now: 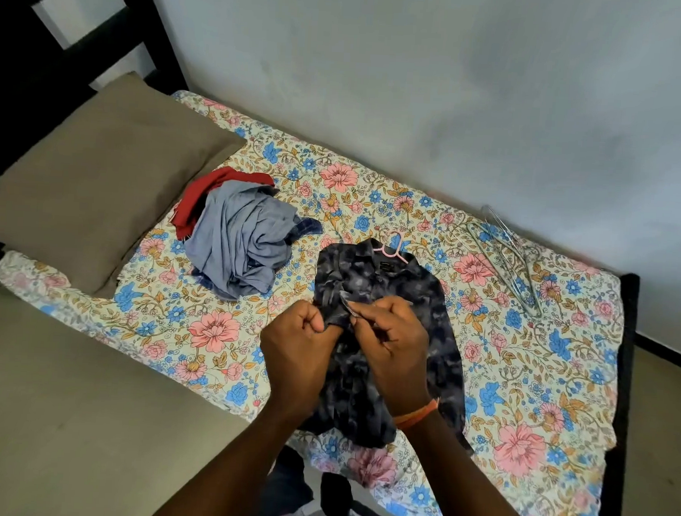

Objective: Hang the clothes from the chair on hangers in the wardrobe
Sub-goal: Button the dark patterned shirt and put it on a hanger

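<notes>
- Where the bed meets the dark headboard at far left, a brown pillow (96, 179) lies flat on the flowered sheet (543, 370).
- Just right of the pillow, a pile of clothes (240, 243) rests on the sheet: a grey-blue garment on top, a red one (215, 186) showing beneath its far edge.
- At centre, a dark patterned shirt (389, 284) lies spread on the sheet, collar toward the wall.
- A pink hanger (393, 247) sits inside the collar, hook protruding.
- The left hand (297, 351) is curled, pinching the shirt front at mid-chest.
- The right hand (393, 341), with an orange band at the wrist, pinches the opposite front edge, close beside the left.
- Near the wall at right, metal wire hangers (506, 252) lie together on the sheet, well apart from the shirt.
</notes>
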Available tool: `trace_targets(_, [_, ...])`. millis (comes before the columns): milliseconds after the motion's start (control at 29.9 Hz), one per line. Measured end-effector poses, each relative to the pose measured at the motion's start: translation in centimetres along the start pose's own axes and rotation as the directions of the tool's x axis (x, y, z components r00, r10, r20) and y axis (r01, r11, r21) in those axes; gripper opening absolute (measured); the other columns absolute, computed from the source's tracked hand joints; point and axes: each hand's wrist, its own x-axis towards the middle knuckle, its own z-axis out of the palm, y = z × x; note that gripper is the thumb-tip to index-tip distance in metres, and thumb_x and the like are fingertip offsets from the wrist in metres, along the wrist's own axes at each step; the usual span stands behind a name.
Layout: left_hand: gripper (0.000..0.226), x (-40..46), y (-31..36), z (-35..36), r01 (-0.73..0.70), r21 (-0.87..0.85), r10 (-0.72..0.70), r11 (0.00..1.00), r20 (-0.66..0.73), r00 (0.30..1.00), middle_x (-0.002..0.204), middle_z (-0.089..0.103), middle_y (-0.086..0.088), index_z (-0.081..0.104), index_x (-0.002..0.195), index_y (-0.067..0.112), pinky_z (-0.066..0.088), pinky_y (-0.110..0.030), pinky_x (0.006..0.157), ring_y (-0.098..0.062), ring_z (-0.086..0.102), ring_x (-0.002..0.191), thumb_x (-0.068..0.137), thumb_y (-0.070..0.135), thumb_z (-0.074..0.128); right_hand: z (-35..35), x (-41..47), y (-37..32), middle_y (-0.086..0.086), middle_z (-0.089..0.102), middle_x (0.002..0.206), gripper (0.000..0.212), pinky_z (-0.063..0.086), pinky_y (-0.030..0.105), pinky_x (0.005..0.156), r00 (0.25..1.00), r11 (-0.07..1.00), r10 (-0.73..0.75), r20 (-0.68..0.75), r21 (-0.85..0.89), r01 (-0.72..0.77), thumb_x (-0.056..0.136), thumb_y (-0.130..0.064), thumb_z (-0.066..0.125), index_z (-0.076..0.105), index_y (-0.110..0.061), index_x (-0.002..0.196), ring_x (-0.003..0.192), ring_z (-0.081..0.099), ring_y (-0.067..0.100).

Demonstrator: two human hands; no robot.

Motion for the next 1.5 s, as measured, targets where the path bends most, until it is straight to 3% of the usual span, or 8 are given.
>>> trace_targets(267, [0.022, 0.0, 0.6, 0.1, 0.355, -0.327, -0.312, 0.875, 0.180, 0.933, 0.055, 0.058, -0.011, 0.060, 0.066, 0.009, 0.042, -0.026, 0.048, -0.013, 0.052, 0.043, 0.079, 0.008, 0.077, 0.1, -0.8, -1.3, 0.008, 0.067, 0.116, 0.042, 0.054, 0.019, 0.087, 0.938, 0.839, 0.304, 0.166, 0.420, -0.347, 0.079, 0.002, 0.078, 0.068, -0.005, 0.119, 0.105, 0.068, 0.010])
trace_targets(568, [0.032, 1.2, 0.1, -2.4, -0.104, 0.208, 0.089, 0.973, 0.081, 0.993, 0.069, 0.048, 0.010, 0.051, 0.075, 0.019, 0.030, -0.021, 0.054, -0.005, 0.041, 0.059, 0.073, 0.024, 0.083, 0.1, 0.0, -0.6, 0.005, 0.069, 0.089, 0.020, 0.055, 0.024, 0.068, 0.992, 1.000, 0.001, -0.126, 0.016, 0.001, 0.088, 0.005, 0.066, 0.076, -0.006, 0.102, 0.081, 0.066, 0.010])
trace_targets(702, [0.035, -1.3, 2.8, -2.0, 0.118, -0.181, -0.080, 0.976, 0.200, 0.977, 0.054, 0.046, 0.004, 0.057, 0.064, 0.018, 0.031, -0.023, 0.046, -0.008, 0.034, 0.047, 0.080, 0.040, 0.078, 0.7, 0.1, -0.7, 0.009, 0.066, 0.086, 0.020, 0.053, 0.036, 0.059, 0.974, 0.990, -0.094, -0.206, -0.127, 0.069, 0.087, 0.007, 0.067, 0.075, -0.001, 0.103, 0.072, 0.064, 0.020])
trace_targets(802, [0.027, -2.7, 4.0, -0.3, 0.630, -0.516, -0.445, 0.581, 0.446, 0.776, 0.058, 0.051, 0.002, 0.066, 0.076, 0.015, 0.026, -0.018, 0.035, -0.008, 0.036, 0.041, 0.087, 0.040, 0.070, 1.3, -0.1, -0.7, 0.010, 0.064, 0.087, 0.017, 0.052, 0.039, 0.061, 0.971, 0.977, -0.127, -0.201, -0.193, 0.088, 0.089, 0.005, 0.065, 0.074, 0.000, 0.103, 0.076, 0.062, 0.024])
trace_targets(1003, [0.022, -1.2, 3.1, 0.3, 0.750, -0.661, -0.391, 0.023, 0.685, 0.615, 0.056, 0.053, 0.003, 0.061, 0.087, 0.010, 0.020, -0.013, 0.024, -0.002, 0.033, 0.030, 0.095, 0.029, 0.056, 0.6, -0.7, -0.9, 0.011, 0.064, 0.086, 0.014, 0.048, 0.027, 0.071, 0.955, 0.939, -0.270, -0.120, -0.252, 0.234, 0.085, 0.008, 0.066, 0.074, 0.002, 0.096, 0.079, 0.058, 0.021])
trace_targets(1204, [0.009, -1.1, 1.7, 0.7, 0.748, -0.642, -0.448, 0.169, 0.626, 0.639, 0.060, 0.053, 0.001, 0.058, 0.090, 0.008, 0.021, -0.014, 0.026, -0.001, 0.031, 0.031, 0.086, 0.014, 0.064, -0.5, -0.8, -0.5, 0.003, 0.070, 0.092, 0.008, 0.051, 0.021, 0.078, 0.993, 0.973, 0.117, 0.026, 0.199, -0.120, 0.085, -0.002, 0.068, 0.070, -0.006, 0.091, 0.088, 0.066, 0.009])
trace_targets(1337, [0.005, -1.2, 1.9, 0.2, 0.732, -0.588, -0.474, 0.343, 0.565, 0.676, 0.056, 0.052, 0.002, 0.061, 0.089, 0.007, 0.020, -0.015, 0.032, -0.003, 0.033, 0.034, 0.093, 0.005, 0.059, -0.7, -1.2, -1.0, 0.012, 0.075, 0.102, 0.021, 0.056, 0.034, 0.088, 0.790, 0.614, 0.570, 0.225, 0.522, -0.592, 0.095, 0.000, 0.059, 0.072, -0.008, 0.108, 0.098, 0.070, 0.022])
trace_targets(1505, [0.009, -1.3, 2.0, 0.2, 0.746, -0.565, -0.475, 0.352, 0.579, 0.662, 0.067, 0.062, -0.004, 0.058, 0.094, 0.007, 0.027, -0.016, 0.034, -0.007, 0.052, 0.042, 0.096, 0.009, 0.050, -0.1, -1.6, -2.4, 0.017, 0.075, 0.099, 0.016, 0.058, 0.031, 0.072, 0.629, 0.325, 0.709, 0.319, 0.644, -0.693, 0.092, -0.005, 0.064, 0.071, 0.000, 0.106, 0.088, 0.070, 0.024])
